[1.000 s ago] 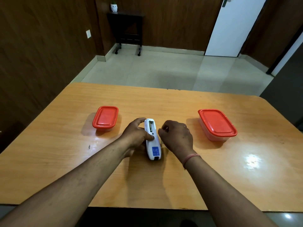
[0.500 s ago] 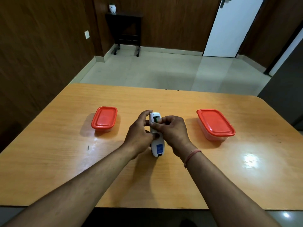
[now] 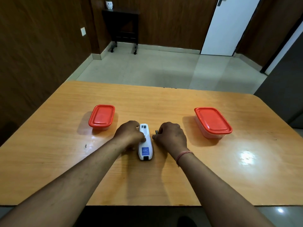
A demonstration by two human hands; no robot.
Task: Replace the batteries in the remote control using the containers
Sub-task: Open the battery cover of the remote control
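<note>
Head view: left hand (image 3: 129,135) steadies remote (image 3: 145,142); right hand (image 3: 171,136) pinches battery (image 3: 156,132)

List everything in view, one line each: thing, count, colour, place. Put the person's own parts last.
table: 1, orange wood, foreground.
small container: 1, red lid on, table left.
large container: 1, red lid on, table right.
remote control: 1, white, face down at table centre, battery bay open.
battery: 1 seen, metal tip showing from the right hand.
side table: 1, dark, far wall.
owl figurine: 1, white, on side table.
door: 1, white, far right.
left hand: steadies the remote.
right hand: closed on the battery.
</note>
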